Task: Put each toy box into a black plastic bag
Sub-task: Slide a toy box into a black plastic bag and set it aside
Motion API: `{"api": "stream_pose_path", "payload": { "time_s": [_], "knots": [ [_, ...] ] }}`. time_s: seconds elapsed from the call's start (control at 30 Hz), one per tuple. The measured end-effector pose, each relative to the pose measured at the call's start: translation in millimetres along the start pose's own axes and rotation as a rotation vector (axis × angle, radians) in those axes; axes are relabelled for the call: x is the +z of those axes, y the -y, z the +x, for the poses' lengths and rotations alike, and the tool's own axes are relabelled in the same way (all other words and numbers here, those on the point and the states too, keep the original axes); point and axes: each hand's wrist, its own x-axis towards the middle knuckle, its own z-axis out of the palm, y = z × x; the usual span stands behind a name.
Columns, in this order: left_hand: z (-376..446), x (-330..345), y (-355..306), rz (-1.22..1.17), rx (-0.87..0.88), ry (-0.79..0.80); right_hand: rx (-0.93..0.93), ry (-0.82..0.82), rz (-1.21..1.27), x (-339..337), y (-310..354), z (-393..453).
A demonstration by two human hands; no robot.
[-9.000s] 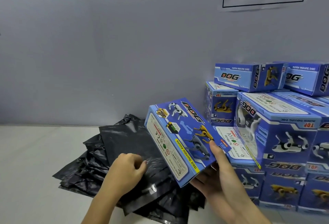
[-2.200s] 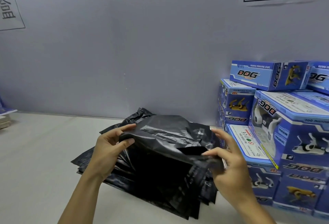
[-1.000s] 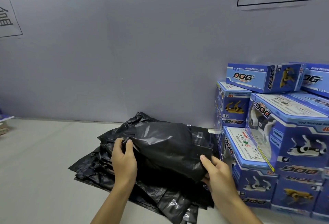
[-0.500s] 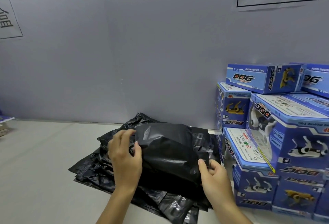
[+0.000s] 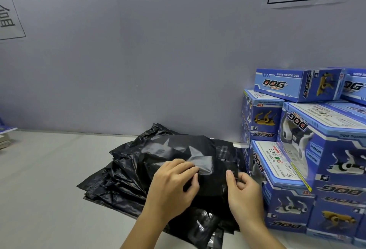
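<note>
Where both hands (image 5: 174,185) crease it, glossy crinkled black bag (image 5: 190,155), boxy bulge

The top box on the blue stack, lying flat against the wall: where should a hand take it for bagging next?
Grip the top box across its short left end, coming from the left front. That end overhangs the upright box below and faces open space, while boxes crowd its right side. This is a judgement. Both the left hand and right hand are on the bagged box.
</note>
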Motion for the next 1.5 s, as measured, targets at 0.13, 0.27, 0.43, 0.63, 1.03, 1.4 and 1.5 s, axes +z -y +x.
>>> {"api": "stream_pose_path", "payload": {
  "time_s": [0.13, 0.27, 0.43, 0.63, 1.03, 1.4, 1.5],
  "knots": [
    [1, 2, -2, -0.016, -0.09, 0.036, -0.108, -0.103, -0.051, 1, 6, -6],
    [2, 4, -7, -0.005, -0.103, 0.064, -0.6, -0.171, -0.4, 4, 15, -24],
    [1, 0, -6, -0.023, -0.11, 0.135, -0.659, 0.318, -0.608, 14, 9, -29],
    [5, -3, -1, -0.118, -0.389, 0.003, -0.517, 0.347, -0.444, 13, 7, -24],
    [0, 2, 29, -0.318, -1.083, 0.124, -0.305, 0.342, -0.215, 29, 1, -32],
    [7, 4, 12, -0.792, -1.228, 0.097, -0.139, 0.278, -0.063, 28, 8, -27],
    [7, 10, 1, -0.877, -1.253, 0.021, -0.218, 0.2, 0.012, 22, 19, -28]
  ]
}}
